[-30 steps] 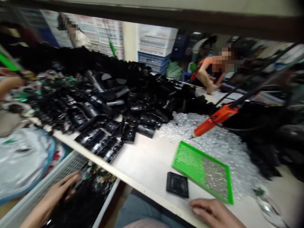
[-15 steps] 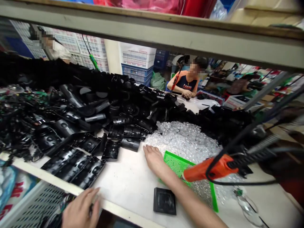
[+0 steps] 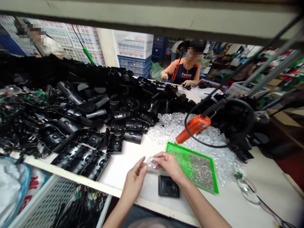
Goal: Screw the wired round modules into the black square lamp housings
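Observation:
In front of me, my right hand (image 3: 169,165) pinches a small clear plastic piece with round holes (image 3: 151,162) between thumb and fingers. My left hand (image 3: 136,177) is at the other side of that piece, fingers apart and fingertips at its edge; whether they touch is hard to tell. Below my right hand, a square black block (image 3: 168,186) lies on the white tabletop (image 3: 133,186). To the right is a green perforated tray (image 3: 182,161) with many small metal screws (image 3: 201,171). Behind it spreads a heap of clear plastic pieces (image 3: 220,152).
An orange electric screwdriver (image 3: 192,128) hangs over the tray on a coiled cable. Black plastic housings (image 3: 83,158) lie in rows at left, before a large black pile. A white basket (image 3: 45,202) with wires is below the table edge. A co-worker (image 3: 185,69) sits across.
My right hand has come back from the clear heap with a clear plastic piece. My left hand has risen from the table edge to meet it. The hanging screwdriver has swung up and left.

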Motion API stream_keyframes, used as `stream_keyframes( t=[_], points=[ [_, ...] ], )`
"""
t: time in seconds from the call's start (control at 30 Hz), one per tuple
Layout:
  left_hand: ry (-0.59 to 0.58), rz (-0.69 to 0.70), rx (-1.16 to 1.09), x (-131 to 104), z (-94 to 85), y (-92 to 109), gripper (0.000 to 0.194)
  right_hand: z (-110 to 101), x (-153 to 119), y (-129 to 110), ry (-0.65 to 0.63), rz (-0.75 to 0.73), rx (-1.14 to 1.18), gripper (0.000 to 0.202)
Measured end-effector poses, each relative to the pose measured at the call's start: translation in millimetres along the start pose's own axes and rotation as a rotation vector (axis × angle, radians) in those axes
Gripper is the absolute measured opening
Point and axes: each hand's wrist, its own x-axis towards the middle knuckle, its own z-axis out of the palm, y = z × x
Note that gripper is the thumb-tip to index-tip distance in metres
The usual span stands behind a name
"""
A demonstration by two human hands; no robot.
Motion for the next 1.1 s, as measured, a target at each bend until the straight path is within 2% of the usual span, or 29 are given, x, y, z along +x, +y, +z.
stream_keyframes(
  t=[0.07,0.1,0.2,0.27,0.33,0.43,0.53,0.6,0.7,0.83,0.97,1.07,1.1],
  points=[
    [-0.166,-0.053,-0.097,-2,15.1,1,0.042,-6,-33,4,0.067,-0.008,0.056,0.033],
    [-0.209,-0.086,-0.132,-5,22.1,-1,0.042,-9,-49,7,0.132,-0.051,0.026,0.027],
    [-0.214,-0.22,-0.213,-20,38.7,-11,0.046,-19,-93,17,0.289,-0.344,-0.325,0.018],
    [-0.227,-0.29,-0.267,-32,45.4,-18,0.049,-22,-117,24,0.269,-0.564,-0.615,0.029],
    [-0.289,-0.331,-0.293,-42,48.2,-21,0.052,-20,-135,30,0.242,-0.718,-0.838,0.033],
    [-0.38,-0.26,-0.131,-51,46.0,-22,0.048,-16,-146,39,0.287,-0.821,-0.958,0.032],
    [-0.289,0.036,0.292,-48,42.1,-25,0.044,-20,-142,50,0.302,-0.813,-0.908,0.03],
    [-0.234,0.258,0.518,-41,42.6,-30,0.052,-25,-135,57,0.275,-0.789,-0.907,0.027],
    [-0.31,0.451,0.68,-29,46.7,-40,0.06,-31,-125,61,0.253,-0.722,-0.949,0.022],
    [-0.348,0.494,0.758,-21,49.8,-49,0.058,-24,-123,60,0.282,-0.598,-1.024,0.021],
    [-0.342,0.536,0.756,-23,48.1,-54,0.054,-19,-131,62,0.305,-0.577,-0.985,0.027],
    [-0.334,0.541,0.728,-27,44.3,-55,0.056,-35,-140,62,0.231,-0.583,-0.866,0.031],
    [-0.32,0.542,0.71,-28,42.7,-54,0.06,-44,-142,61,0.248,-0.572,-0.804,0.03]
  ],
)
